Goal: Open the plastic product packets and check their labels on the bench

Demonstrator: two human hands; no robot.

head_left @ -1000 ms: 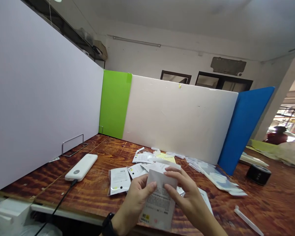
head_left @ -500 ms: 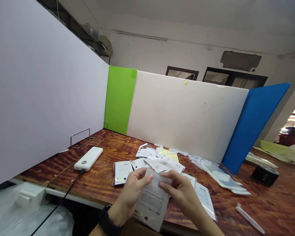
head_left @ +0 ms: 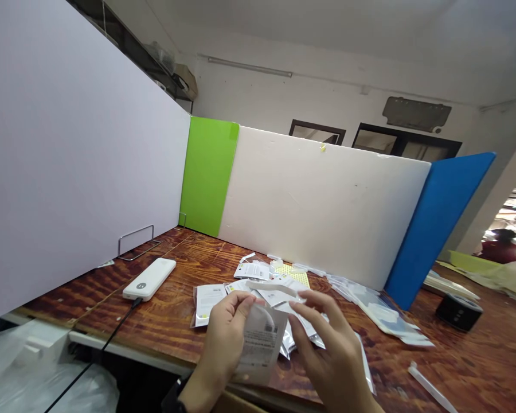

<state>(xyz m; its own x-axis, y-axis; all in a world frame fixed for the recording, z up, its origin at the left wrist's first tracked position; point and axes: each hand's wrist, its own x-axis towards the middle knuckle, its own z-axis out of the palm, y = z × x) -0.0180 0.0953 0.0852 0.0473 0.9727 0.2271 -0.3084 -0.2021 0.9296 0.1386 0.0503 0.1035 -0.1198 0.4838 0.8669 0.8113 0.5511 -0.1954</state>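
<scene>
My left hand (head_left: 227, 327) pinches the upper edge of a small printed packet (head_left: 260, 338), thumb on top, and holds it tilted above the table's front edge. A narrow pale strip (head_left: 275, 287) curves above the packet's top. The strip's far end meets the fingertips of my right hand (head_left: 327, 338), which are bent around it just right of the packet. Behind both hands lies a loose pile of similar white printed packets (head_left: 208, 304), partly hidden by my fingers. Among them is a sheet with yellow dots (head_left: 298, 275).
A white power bank (head_left: 149, 279) with a black cable lies at left. Clear plastic bags (head_left: 382, 315) and a white plastic piece (head_left: 430, 387) lie at right, near a black box (head_left: 459, 312). White, green (head_left: 208, 178) and blue panels enclose the table (head_left: 189, 252). A person (head_left: 501, 246) is far right.
My right hand has moved away from the packet's top, right and slightly toward me, with its fingers more spread. A pale strip now stretches from the packet's top to it.
</scene>
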